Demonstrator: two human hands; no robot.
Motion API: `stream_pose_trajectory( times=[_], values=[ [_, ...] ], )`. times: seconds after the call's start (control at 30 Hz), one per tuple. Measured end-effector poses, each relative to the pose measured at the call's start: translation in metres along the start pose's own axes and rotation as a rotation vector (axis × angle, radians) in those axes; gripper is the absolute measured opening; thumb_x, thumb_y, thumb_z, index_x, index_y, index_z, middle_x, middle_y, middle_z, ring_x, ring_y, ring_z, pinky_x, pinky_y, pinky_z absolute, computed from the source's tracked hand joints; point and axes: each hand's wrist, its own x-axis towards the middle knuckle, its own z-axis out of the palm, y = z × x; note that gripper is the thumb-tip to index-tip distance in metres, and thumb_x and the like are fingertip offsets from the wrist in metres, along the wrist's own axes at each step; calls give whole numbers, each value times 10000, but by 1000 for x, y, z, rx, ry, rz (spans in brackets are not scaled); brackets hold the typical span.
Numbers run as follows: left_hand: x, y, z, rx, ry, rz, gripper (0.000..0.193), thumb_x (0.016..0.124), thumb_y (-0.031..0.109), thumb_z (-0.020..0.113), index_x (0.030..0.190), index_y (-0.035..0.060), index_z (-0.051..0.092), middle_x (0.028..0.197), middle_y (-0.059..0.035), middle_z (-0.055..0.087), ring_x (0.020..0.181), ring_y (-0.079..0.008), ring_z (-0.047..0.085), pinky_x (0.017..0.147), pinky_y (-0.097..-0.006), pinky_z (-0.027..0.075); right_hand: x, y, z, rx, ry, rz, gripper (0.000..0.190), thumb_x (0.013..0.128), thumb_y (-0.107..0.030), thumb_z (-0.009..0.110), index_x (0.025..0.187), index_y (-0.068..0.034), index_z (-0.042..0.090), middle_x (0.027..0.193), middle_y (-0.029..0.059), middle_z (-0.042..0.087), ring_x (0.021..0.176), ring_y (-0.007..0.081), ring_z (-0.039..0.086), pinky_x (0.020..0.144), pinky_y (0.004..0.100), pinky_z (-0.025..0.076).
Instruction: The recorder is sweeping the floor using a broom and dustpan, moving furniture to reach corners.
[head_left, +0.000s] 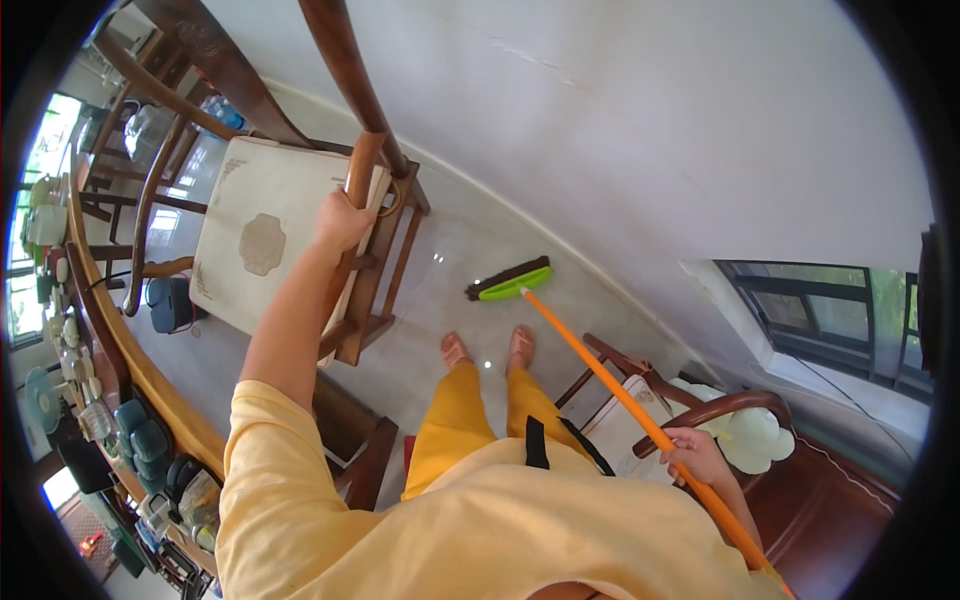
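My left hand (344, 220) grips the armrest of a dark wooden chair (361, 169), which has a cream seat cushion (300, 195) with a tan emblem. My right hand (694, 455) is closed around the orange handle (615, 386) of a broom, low at my right side. The broom's green head (517, 285) with dark bristles rests on the grey floor, ahead of my feet and near the wall.
A second wooden chair (679, 412) stands at my right, with a pale green flower-shaped cushion (754, 439) by it. Along the left runs a long wooden table (161, 401) crowded with jars and containers. A dark case (170, 304) sits beyond the chair. The white wall (637, 150) has a window (817, 315).
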Motion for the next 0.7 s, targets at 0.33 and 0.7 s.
stream_pose_trajectory(
  times=[0.33,0.7],
  values=[
    [-34,7,9,71,-16,15,475,641,203,645,1033,-44,538,947,-232,616,950,-350,588,835,-390,457,26,27,4,138,39,-3,362,786,-6,527,1143,55,512,708,106,590,472,119,529,384,227,424],
    [-51,14,11,188,-79,100,510,683,222,632,1096,-32,475,1017,-227,583,988,-349,560,846,-390,447,1,28,4,252,87,-46,329,788,-65,507,1099,40,532,721,98,585,485,125,529,372,235,410]
  ],
)
